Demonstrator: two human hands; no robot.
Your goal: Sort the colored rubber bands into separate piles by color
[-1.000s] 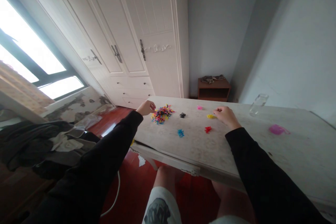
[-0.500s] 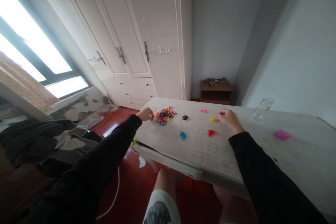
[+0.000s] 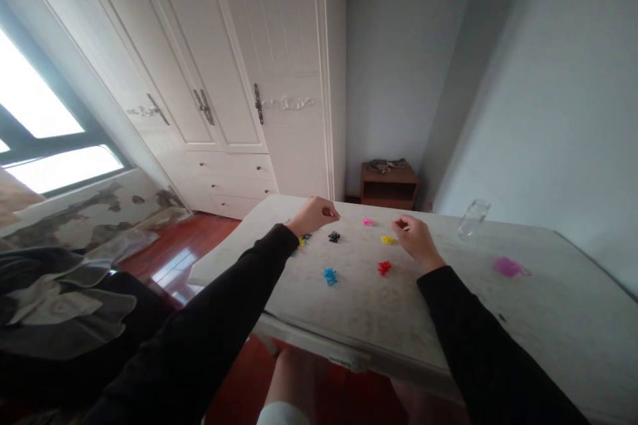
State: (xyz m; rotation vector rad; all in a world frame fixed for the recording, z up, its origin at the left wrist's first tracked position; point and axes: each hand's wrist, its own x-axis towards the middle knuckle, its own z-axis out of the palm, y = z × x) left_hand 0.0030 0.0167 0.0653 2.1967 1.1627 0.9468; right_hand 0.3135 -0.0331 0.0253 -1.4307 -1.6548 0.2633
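My left hand (image 3: 315,215) is closed in a pinch over the mixed pile of small coloured pieces (image 3: 300,240), hiding most of it; a tiny dark red bit shows at its fingertips. Beside a small yellow cluster (image 3: 387,240), my right hand (image 3: 415,236) is curled shut with something reddish at the fingertips. Small sorted clusters lie on the white table (image 3: 448,319): black (image 3: 333,236), pink (image 3: 367,221), blue (image 3: 329,275) and red (image 3: 383,267).
A clear glass jar (image 3: 471,218) stands at the table's far side and a pink lid (image 3: 507,267) lies to the right. White wardrobe doors (image 3: 259,80), a small wooden nightstand (image 3: 389,184) and piled clothes (image 3: 54,305) surround the table.
My left hand has moved right, from the pile's left edge to over it and toward the black cluster. The right hand stays near the yellow cluster. The camera has shifted.
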